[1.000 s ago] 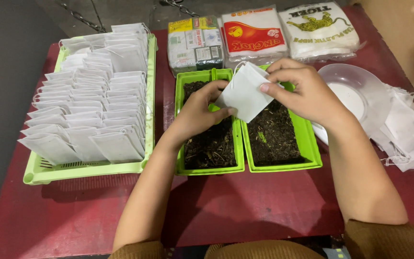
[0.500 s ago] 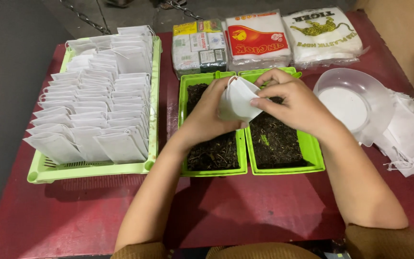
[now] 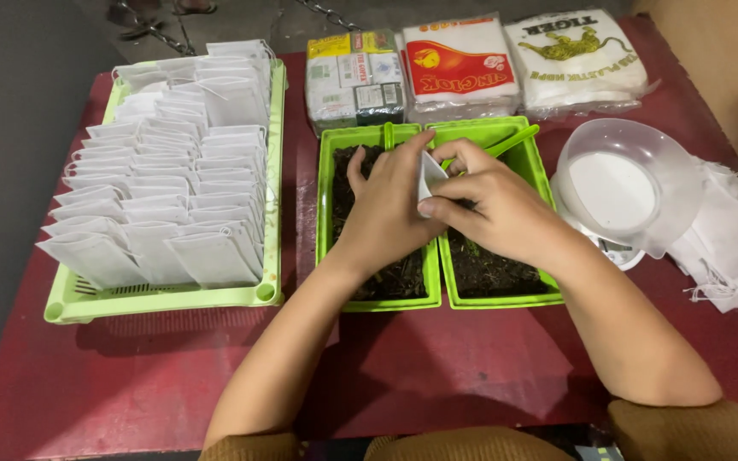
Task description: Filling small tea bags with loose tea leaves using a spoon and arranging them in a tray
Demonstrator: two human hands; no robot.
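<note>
Both hands meet over the middle of the red bench (image 3: 437, 376), above two green trays (image 3: 518, 154) of dark loose tea leaves set side by side. The left hand (image 3: 386, 205) and the right hand (image 3: 493, 209) share a small white paper filter bag (image 3: 430, 177): the right grip pinches it at its near edge between thumb and forefinger, while the left grip is curled against its left side, fingers touching the paper, so both are closed on the bag. The bag sits just above the divide between the two trays, mostly hidden by the fingers, only a folded corner showing. It looks very light, thin and limp, likely to crumple or tear if squeezed hard, and easy to spill from once filled; the safest hold seems to be at the open rim or the side seams, with fingertips only. A green scoop (image 3: 506, 143) rests at the far edge of the right tray. To the left lies a pale green basket (image 3: 164, 299) packed with rows of similar white bags standing on edge. To the right stands a clear plastic bowl (image 3: 672, 171) on a small scale, with loose empty bags (image 3: 736, 248) heaped beyond it. Three wrapped packets (image 3: 463, 64) line the far side.
</note>
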